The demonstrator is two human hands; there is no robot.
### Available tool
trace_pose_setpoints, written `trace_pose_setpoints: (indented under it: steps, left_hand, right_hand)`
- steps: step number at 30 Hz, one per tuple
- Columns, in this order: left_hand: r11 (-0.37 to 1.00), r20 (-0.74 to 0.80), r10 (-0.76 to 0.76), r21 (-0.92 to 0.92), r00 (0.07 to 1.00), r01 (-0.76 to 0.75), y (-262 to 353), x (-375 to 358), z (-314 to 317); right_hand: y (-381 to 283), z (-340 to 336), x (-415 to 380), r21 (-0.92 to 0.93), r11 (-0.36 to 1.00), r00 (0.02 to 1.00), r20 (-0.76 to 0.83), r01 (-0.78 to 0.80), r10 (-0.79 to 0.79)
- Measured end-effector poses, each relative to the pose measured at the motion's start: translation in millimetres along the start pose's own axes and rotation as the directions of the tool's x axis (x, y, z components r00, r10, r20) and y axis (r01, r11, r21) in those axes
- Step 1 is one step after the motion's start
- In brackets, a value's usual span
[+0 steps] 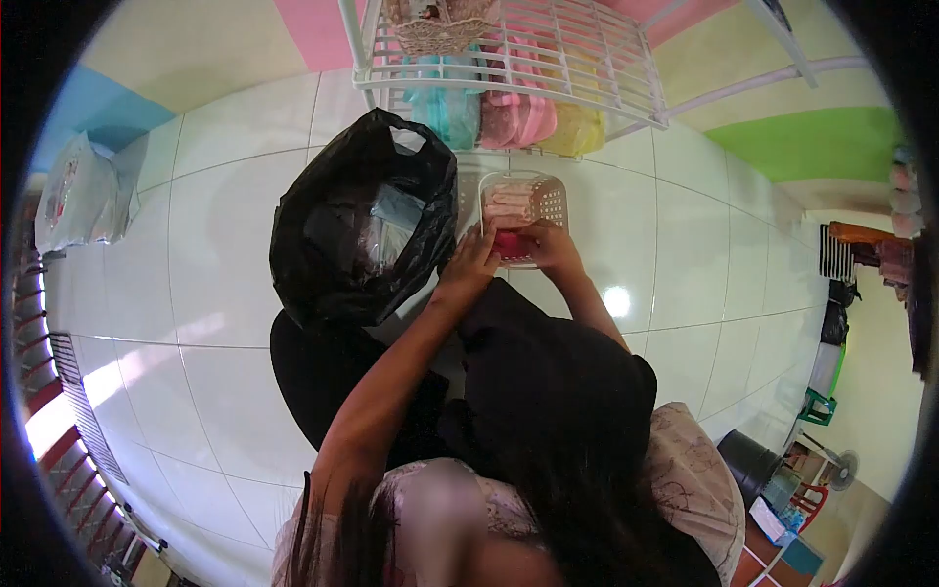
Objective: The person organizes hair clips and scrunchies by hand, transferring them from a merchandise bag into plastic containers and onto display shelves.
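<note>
A small light plastic basket (555, 201) with perforated sides stands on the tiled floor. Pale pink packets (511, 201) fill its far part, and a red item (512, 245) lies in its near part. My left hand (471, 256) is at the basket's near left corner, its fingertips by the red item. On the near right side my right hand (551, 245) reaches over the rim, fingers on or beside the same red item. How firmly either hand grips it is hidden. Left of the basket, an open black plastic bag (298, 230) holds clear-wrapped packets (391, 230).
Beyond the basket stands a white wire rack (587, 83) with a woven basket (445, 29) and teal, pink and yellow bags. A whitish plastic bag (86, 196) sits far left. A black bin (748, 460) and a fan (841, 470) are far right.
</note>
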State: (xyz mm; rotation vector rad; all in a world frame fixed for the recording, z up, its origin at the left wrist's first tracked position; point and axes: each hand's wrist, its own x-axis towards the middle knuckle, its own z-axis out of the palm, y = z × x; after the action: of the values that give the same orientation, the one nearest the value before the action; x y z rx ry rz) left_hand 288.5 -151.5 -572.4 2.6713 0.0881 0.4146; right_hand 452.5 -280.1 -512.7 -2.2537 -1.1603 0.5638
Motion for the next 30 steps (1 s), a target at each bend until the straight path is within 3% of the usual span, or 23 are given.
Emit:
trace_pose_setpoints:
  steps: [5,6,8,9,11,12,14,16,18,20,23,26,30]
  left_hand:
    - [0.999,0.067,0.005,0.033,0.998,-0.007,0,2,3]
    - [0.997,-0.006,0.021,0.081,1.0,-0.021,2,1,0]
    - [0.998,-0.002,-0.028,0.062,1.0,0.028,10,-3,1]
    - [0.997,-0.002,-0.051,0.055,0.999,0.051,12,-4,1]
    - [0.969,-0.109,-0.04,0.24,0.993,0.065,20,-2,-15]
    - [0.943,-0.154,-0.025,0.325,0.988,0.074,24,-3,-19]
    - [0.963,-0.095,0.001,0.269,0.995,0.025,27,-8,-14]
    - [0.983,-0.043,0.024,0.183,0.999,-0.015,27,-10,-7]
    - [0.993,-0.019,0.045,0.107,0.999,-0.043,27,-7,-4]
    - [0.996,-0.009,0.064,0.059,0.998,-0.064,26,-3,-2]
    - [0.996,-0.001,0.088,0.012,0.996,-0.088,31,-1,-3]
    - [0.995,0.012,0.102,-0.014,0.995,-0.102,36,-3,-7]
    - [0.995,0.039,0.095,-0.006,0.995,-0.095,36,-7,-10]
  right_hand:
    - [-7,14,13,-0.141,0.99,1.0,0.02,0.026,-0.024]
    - [-6,13,12,-0.194,0.981,1.0,0.024,0.016,-0.011]
    - [-12,1,10,-0.245,0.967,0.986,0.124,-0.075,0.108]
    - [-30,-8,12,-0.14,0.985,0.993,0.04,-0.103,0.11]
    - [-92,-38,25,0.054,0.992,0.986,-0.108,-0.118,0.123]
    - [-128,-53,35,0.031,0.999,0.982,-0.187,0.017,-0.01]
    - [-189,-64,57,0.091,0.926,0.919,-0.192,0.366,-0.344]
    - [-228,-49,79,0.158,0.783,0.785,0.066,0.602,-0.616]
    - [-249,-13,98,0.128,0.709,0.594,0.456,0.693,-0.663]
    - [-231,44,102,-0.074,0.654,0.597,0.496,0.753,-0.63]
    - [-190,82,105,-0.203,0.58,0.547,0.663,0.789,-0.511]
    - [-170,96,105,-0.068,0.697,0.545,0.68,0.714,-0.491]
    - [-171,75,102,-0.251,0.572,0.539,0.735,0.781,-0.413]
